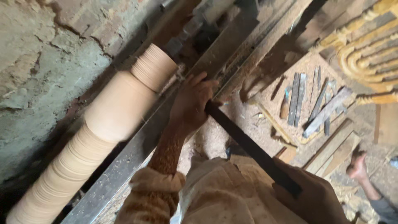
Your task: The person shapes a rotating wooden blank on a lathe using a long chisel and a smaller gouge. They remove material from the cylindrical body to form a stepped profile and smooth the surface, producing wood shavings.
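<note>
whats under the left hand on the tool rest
The left hand presses the dark chisel onto the metal tool rest. The chisel's tip is hidden beneath the fingers.

I find no packages, labels, signs or screens anywhere in the head view. Nothing printed, wrapped or lit shows on any surface I can inspect from here.

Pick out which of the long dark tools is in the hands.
The long chisel, gripped by both hands; the others lie loose in sawdust on the bench.
</note>
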